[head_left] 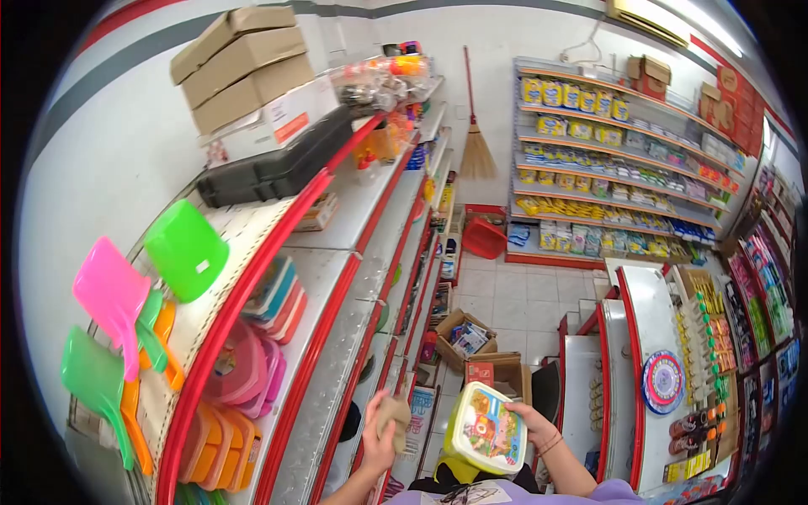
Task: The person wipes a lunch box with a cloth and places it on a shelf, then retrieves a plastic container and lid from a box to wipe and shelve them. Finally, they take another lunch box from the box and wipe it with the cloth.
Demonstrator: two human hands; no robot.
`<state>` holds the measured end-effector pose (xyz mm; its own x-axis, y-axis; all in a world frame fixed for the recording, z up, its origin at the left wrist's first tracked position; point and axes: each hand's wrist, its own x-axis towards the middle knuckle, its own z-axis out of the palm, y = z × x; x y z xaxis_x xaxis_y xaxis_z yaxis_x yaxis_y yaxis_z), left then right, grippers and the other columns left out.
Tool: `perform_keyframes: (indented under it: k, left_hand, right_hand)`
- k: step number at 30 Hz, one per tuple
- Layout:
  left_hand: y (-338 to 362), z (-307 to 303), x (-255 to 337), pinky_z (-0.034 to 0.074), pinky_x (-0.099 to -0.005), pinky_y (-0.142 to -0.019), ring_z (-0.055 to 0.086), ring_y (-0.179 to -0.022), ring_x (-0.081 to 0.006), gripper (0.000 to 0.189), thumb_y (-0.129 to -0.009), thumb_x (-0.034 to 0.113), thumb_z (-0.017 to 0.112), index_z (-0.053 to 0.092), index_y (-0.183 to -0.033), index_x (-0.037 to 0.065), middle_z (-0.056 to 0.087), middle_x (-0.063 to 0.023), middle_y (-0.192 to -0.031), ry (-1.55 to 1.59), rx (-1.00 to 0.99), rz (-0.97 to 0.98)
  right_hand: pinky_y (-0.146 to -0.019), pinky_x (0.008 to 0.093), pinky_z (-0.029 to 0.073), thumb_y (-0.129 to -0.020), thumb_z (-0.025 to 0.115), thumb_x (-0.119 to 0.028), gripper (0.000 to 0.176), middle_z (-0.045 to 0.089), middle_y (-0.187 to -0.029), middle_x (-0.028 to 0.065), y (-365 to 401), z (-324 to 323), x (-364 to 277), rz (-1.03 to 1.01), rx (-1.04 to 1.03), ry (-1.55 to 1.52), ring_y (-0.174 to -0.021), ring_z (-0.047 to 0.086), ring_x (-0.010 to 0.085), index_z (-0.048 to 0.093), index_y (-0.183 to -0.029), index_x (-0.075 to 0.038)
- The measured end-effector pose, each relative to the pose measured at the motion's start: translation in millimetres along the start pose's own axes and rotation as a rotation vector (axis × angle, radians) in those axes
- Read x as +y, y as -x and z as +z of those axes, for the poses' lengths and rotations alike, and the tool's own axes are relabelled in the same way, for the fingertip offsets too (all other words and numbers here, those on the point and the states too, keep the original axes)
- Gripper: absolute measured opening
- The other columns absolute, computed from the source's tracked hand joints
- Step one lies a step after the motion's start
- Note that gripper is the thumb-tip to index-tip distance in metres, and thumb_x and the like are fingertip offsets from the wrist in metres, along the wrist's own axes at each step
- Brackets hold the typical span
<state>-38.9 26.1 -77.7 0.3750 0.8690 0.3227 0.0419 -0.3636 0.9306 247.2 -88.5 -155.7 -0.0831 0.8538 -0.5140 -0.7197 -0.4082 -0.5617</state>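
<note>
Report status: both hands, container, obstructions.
Left hand: holding tan cloth. Right hand: fingers on edge of lidded container. Nothing between them; open cardboard box on floor ahead.

On the top of the left-hand shelving, brown cardboard boxes [244, 71] and a white carton [290, 119] are stacked above a long black case [273, 160], while a pink scoop [109, 282] and a green plastic container [187, 251] are set nearer the front. A straw broom [477, 153] is hung upright against the far wall, beside a wall rack [623, 168] whose tiers are lined with packets (many of them yellow). Below, an open carton [465, 338] is seen on the tiled floor [526, 290], and a round patterned plate [663, 383] is displayed at the right.
</note>
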Motion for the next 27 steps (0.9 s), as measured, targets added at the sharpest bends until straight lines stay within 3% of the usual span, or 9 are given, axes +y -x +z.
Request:
perform_keyframes:
  k: [3,5,7,10,17,20,23,24,27]
  left_hand:
    - [-15,0,-6,0.031,-0.0314,-0.098,0.045,-0.114,-0.0213,0.036,-0.091,0.017,0.044,0.046,-0.120,-0.004,0.039,-0.0138,-0.132,0.347,0.101,-0.187]
    - [-15,-10,11,0.032,-0.0296,-0.097,0.042,-0.116,-0.0182,0.039,-0.091,0.018,0.044,0.043,-0.124,-0.004,0.043,-0.0106,-0.129,0.458,-0.058,-0.466]
    - [-17,-30,21,0.033,-0.0288,-0.096,0.044,-0.114,-0.0174,0.040,-0.089,0.016,0.048,0.045,-0.123,-0.005,0.045,-0.0105,-0.127,0.493,-0.172,-0.285]
    - [-14,-55,28,0.034,-0.0281,-0.094,0.046,-0.111,-0.0163,0.038,-0.087,0.012,0.051,0.047,-0.120,-0.007,0.046,-0.0102,-0.125,0.376,-0.121,-0.281]
    - [14,-85,58,0.037,-0.0278,-0.092,0.048,-0.110,-0.0168,0.040,-0.088,0.011,0.049,0.045,-0.123,-0.008,0.045,-0.0115,-0.129,0.459,0.044,-0.416]
    - [23,-89,57,0.038,-0.0288,-0.092,0.050,-0.108,-0.0184,0.043,-0.089,0.014,0.048,0.041,-0.126,-0.007,0.047,-0.0134,-0.127,0.411,0.074,-0.230]
    - [37,-91,66,0.038,-0.0310,-0.093,0.051,-0.108,-0.0199,0.044,-0.090,0.016,0.046,0.038,-0.128,-0.006,0.049,-0.0145,-0.124,0.664,0.141,-0.225]
    - [43,-90,65,0.039,-0.0324,-0.093,0.051,-0.107,-0.0196,0.048,-0.085,0.013,0.054,0.038,-0.127,-0.005,0.051,-0.0128,-0.120,0.808,0.239,-0.348]
    - [36,-71,72,0.042,-0.0323,-0.090,0.052,-0.104,-0.0190,0.052,-0.077,0.008,0.063,0.041,-0.122,-0.005,0.053,-0.0119,-0.116,0.494,0.371,-0.034]
  right_hand:
    - [-0.072,0.0263,0.051,-0.085,0.056,-0.022,0.034,0.064,-0.095,0.0092,-24,59,4,-0.049,-0.158,0.129,-0.080,0.063,0.0137,0.056,-0.107,0.005]
    - [-0.069,0.0252,0.050,-0.084,0.058,-0.020,0.033,0.064,-0.091,0.0078,-34,95,6,-0.072,-0.208,0.208,-0.076,0.062,0.0122,0.056,-0.105,0.006]
    - [-0.068,0.0249,0.050,-0.084,0.059,-0.019,0.032,0.064,-0.089,0.0074,-40,122,6,-0.111,-0.241,0.244,-0.075,0.061,0.0119,0.057,-0.105,0.006]
    - [-0.065,0.0235,0.049,-0.083,0.060,-0.018,0.030,0.064,-0.085,0.0061,-39,156,14,-0.189,-0.229,0.265,-0.072,0.060,0.0103,0.058,-0.101,0.006]
    - [-0.063,0.0218,0.047,-0.082,0.062,-0.018,0.027,0.063,-0.084,0.0043,-38,196,11,-0.320,-0.300,0.368,-0.071,0.058,0.0080,0.060,-0.098,0.003]
    - [-0.064,0.0218,0.046,-0.082,0.062,-0.019,0.025,0.062,-0.083,0.0037,-45,200,12,-0.399,-0.295,0.363,-0.072,0.057,0.0078,0.060,-0.095,0.003]
    - [-0.068,0.0214,0.044,-0.083,0.060,-0.019,0.023,0.060,-0.082,0.0019,-47,210,-4,-0.435,-0.208,0.200,-0.075,0.055,0.0067,0.059,-0.094,0.002]
    - [-0.070,0.0212,0.043,-0.084,0.059,-0.019,0.023,0.059,-0.082,0.0011,-49,216,-10,-0.443,-0.170,0.117,-0.076,0.054,0.0062,0.058,-0.093,0.001]
    - [-0.074,0.0215,0.042,-0.083,0.061,-0.021,0.028,0.057,-0.088,0.0016,-50,219,-3,-0.512,-0.193,0.279,-0.083,0.051,0.0064,0.054,-0.098,0.001]
